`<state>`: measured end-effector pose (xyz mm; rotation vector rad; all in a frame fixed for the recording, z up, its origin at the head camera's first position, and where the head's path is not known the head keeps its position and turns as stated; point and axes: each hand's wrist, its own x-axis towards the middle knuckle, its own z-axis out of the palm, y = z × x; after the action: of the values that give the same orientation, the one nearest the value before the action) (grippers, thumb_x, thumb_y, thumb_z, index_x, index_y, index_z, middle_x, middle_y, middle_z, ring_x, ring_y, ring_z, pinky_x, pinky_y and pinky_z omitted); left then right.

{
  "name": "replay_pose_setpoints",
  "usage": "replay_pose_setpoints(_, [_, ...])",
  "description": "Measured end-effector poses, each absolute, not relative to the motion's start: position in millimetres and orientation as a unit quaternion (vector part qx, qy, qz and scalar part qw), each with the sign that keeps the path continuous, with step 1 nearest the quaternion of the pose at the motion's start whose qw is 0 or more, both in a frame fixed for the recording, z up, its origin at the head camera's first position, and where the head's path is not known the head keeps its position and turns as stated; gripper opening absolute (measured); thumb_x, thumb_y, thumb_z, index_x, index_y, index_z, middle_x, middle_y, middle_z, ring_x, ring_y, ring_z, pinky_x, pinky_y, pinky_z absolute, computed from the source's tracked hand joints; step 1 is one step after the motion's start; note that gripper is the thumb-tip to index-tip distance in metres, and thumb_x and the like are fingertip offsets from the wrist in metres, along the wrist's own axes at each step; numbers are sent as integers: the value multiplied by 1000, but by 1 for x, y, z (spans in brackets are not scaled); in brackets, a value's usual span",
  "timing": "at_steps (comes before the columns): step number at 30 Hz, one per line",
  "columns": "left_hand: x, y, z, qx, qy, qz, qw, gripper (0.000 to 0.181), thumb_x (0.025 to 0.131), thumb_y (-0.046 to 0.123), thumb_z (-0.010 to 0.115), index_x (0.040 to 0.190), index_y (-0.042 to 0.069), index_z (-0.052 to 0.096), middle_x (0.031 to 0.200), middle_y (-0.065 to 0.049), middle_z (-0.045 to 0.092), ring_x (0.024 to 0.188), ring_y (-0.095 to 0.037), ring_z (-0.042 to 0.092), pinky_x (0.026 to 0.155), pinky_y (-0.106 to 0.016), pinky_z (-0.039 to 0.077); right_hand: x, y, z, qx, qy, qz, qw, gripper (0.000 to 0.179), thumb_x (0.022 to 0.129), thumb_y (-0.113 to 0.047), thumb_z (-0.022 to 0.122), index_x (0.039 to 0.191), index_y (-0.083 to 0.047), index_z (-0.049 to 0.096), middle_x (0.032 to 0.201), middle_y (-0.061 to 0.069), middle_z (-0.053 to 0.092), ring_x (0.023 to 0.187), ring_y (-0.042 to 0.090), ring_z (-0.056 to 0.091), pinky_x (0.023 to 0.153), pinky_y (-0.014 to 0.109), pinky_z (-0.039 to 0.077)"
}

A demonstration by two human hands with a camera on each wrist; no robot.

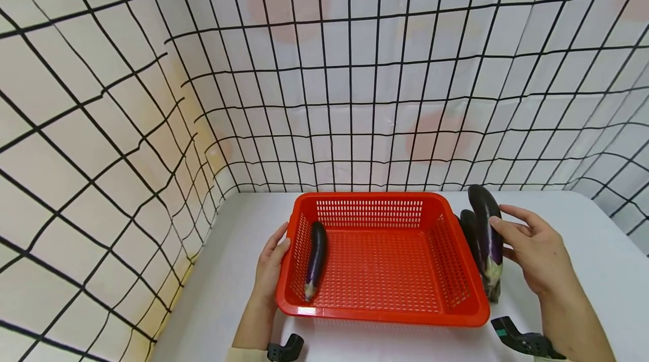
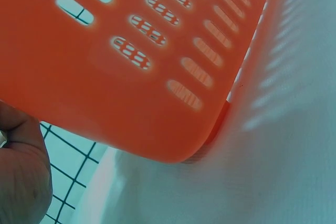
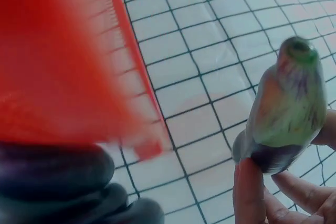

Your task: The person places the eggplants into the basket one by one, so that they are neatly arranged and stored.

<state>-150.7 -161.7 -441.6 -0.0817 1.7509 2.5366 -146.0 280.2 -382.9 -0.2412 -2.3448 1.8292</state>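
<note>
A red plastic basket [image 1: 385, 314] sits on the white table, with one dark eggplant [image 1: 316, 260] lying along its left side. The left hand [image 1: 269, 269] grips the basket's left rim; the left wrist view shows that hand [image 2: 23, 166] beside the basket wall [image 2: 131, 114]. Beyond the right rim, the right hand [image 1: 537, 249] holds another eggplant [image 1: 485, 221] by its middle, raised and tilted. Its pale green stem end [image 3: 289, 108] faces the right wrist camera, above the fingers [image 3: 249, 192]. More eggplants [image 1: 469, 229] lie against the basket's right outer side, partly hidden.
The white table [image 1: 542, 204] extends on both sides of the basket. Black wire grid panels [image 1: 375, 103] over pale cloth stand behind and to the left. In the right wrist view several stacked eggplants [image 3: 58, 177] appear beside the red basket wall [image 3: 58, 66].
</note>
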Motion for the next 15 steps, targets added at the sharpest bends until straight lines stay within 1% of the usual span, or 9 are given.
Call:
replay_pose_setpoints(5, [-153, -162, -444, -23, 560, 828, 29, 45, 97, 24, 46, 141, 22, 37, 137, -14, 44, 120, -40, 45, 92, -48, 41, -148, 272, -376, -52, -772, 629, 70, 59, 89, -31, 61, 139, -8, 38, 89, -14, 66, 79, 3, 63, 61, 20, 53])
replay_pose_setpoints(12, [-152, -163, -441, -30, 555, 831, 32, 42, 98, 23, 45, 140, 24, 40, 137, -14, 44, 121, -41, 43, 93, -50, 40, -147, 264, -371, -20, -750, 658, 56, 53, 89, -27, 62, 134, -9, 42, 90, -8, 68, 74, 12, 66, 62, 24, 54])
replay_pose_setpoints(15, [-151, -163, -442, -30, 555, 830, 33, 43, 98, 23, 45, 140, 24, 39, 137, -14, 44, 121, -41, 44, 92, -50, 41, -147, 262, -370, -18, -757, 651, 54, 53, 89, -27, 61, 135, -9, 42, 89, -7, 67, 74, 13, 66, 62, 24, 54])
